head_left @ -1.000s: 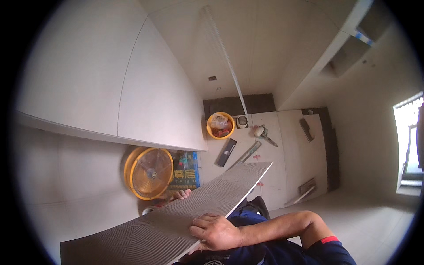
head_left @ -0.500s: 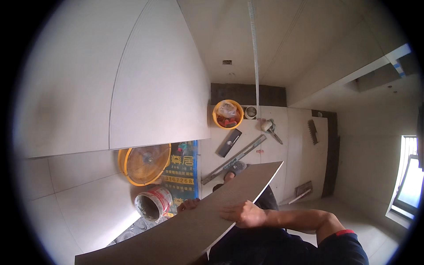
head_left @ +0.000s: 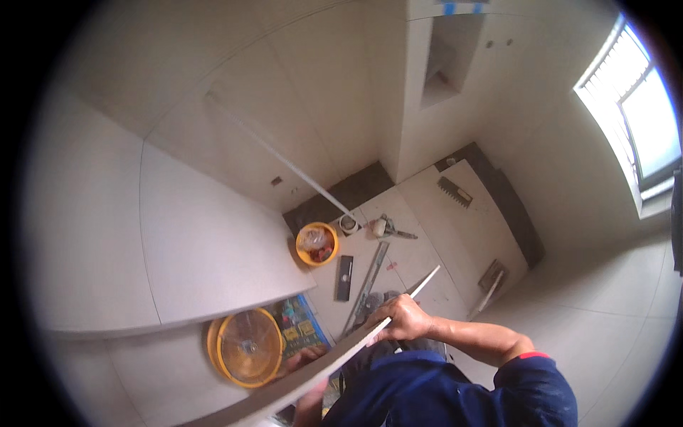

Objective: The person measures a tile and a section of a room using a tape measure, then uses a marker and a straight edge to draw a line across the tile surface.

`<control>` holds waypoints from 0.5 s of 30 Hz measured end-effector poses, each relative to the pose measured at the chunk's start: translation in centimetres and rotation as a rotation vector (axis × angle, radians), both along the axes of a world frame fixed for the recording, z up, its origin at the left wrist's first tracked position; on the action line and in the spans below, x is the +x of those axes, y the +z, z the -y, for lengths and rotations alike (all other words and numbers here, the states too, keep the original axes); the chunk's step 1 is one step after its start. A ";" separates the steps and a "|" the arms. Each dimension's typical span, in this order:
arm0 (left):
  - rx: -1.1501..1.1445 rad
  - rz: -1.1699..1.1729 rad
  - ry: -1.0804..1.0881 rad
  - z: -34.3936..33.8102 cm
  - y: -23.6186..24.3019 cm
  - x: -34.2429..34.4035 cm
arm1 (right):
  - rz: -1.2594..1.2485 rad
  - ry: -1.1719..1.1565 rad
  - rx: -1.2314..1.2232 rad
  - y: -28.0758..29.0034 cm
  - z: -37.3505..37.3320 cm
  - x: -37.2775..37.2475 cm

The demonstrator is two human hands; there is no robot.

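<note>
A long, pale floor tile (head_left: 338, 361) slants across my body from lower left to upper right, tipped so that mostly its narrow edge shows. My right hand (head_left: 403, 317) is closed over its upper edge near the right end, the fingers folded to the far side. Lower down, my left hand (head_left: 304, 359) grips the tile too. Its fingers show past the far face, while the wrist and thumb side appear on the near side; the tile hides the palm. Beyond the tile, a grey shoe (head_left: 371, 303) is partly visible beside a long spirit level (head_left: 368, 286) on the floor.
A yellow bucket (head_left: 317, 244) with a plastic bag stands by the wall, near a dark rectangular tool (head_left: 344, 278). A notched trowel (head_left: 454, 192) and another trowel (head_left: 491, 276) lie right. At left are a round yellow fan-like object (head_left: 249, 346) and a raised pale slab (head_left: 213, 270).
The view has swung to the right. The tile has tipped from showing its broad face to nearly edge-on. My right hand has gone from lying flat on the face to gripping the edge.
</note>
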State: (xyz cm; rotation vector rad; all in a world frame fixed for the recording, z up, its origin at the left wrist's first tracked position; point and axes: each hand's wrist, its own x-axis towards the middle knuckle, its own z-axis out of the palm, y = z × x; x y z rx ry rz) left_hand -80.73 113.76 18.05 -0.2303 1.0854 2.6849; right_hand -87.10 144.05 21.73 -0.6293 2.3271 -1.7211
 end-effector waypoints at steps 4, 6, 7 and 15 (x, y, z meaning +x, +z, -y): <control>0.035 0.039 0.032 -1.0 6.9 -4.6 | -0.006 -0.262 0.037 -3.3 -4.5 2.1; 0.169 0.099 0.001 -2.1 7.6 -8.1 | 0.051 -0.393 0.067 -5.5 -6.1 1.2; 0.121 0.116 0.002 -3.0 6.6 -9.0 | 0.095 -0.427 0.120 -7.2 -7.1 1.2; 0.227 0.266 -0.196 -6.6 -9.3 -12.5 | 0.344 -0.530 0.346 -24.9 -12.2 -2.9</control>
